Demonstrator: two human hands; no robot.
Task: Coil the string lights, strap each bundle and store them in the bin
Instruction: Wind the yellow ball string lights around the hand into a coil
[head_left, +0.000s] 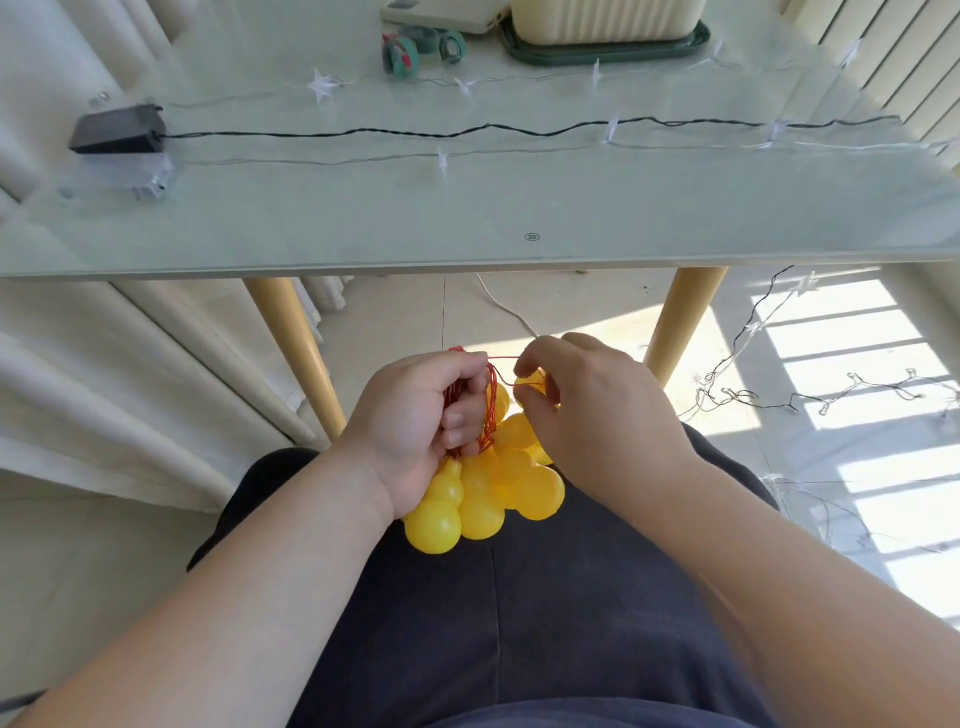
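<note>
The string lights in hand are a cluster of glossy yellow gourd-shaped bulbs, each with a small upper lobe over a larger round one, strung on thin red wire. The wire is gathered into several loops, and the bulbs hang bunched below it, over the person's dark-clothed lap, in front of the near edge of the desk.

The left hand grips the looped wire, its fingers curled round the strands, with the bulbs hanging under the palm. The right hand is just beside it; its fingertips pinch one yellow bulb at the top of the bunch, and a single strand of red wire runs taut between the two hands.

On the glass desk a black battery box lies near the left edge, with a dark wire running from it across to the right. Clear wires with translucent star lights lie along both sides of it. Farther back lie curled straps in green and grey, and to their right a cream ribbed bin stands on a dark green tray. More clear-bulbed string lights lie tangled on the sunlit floor to the right
</note>
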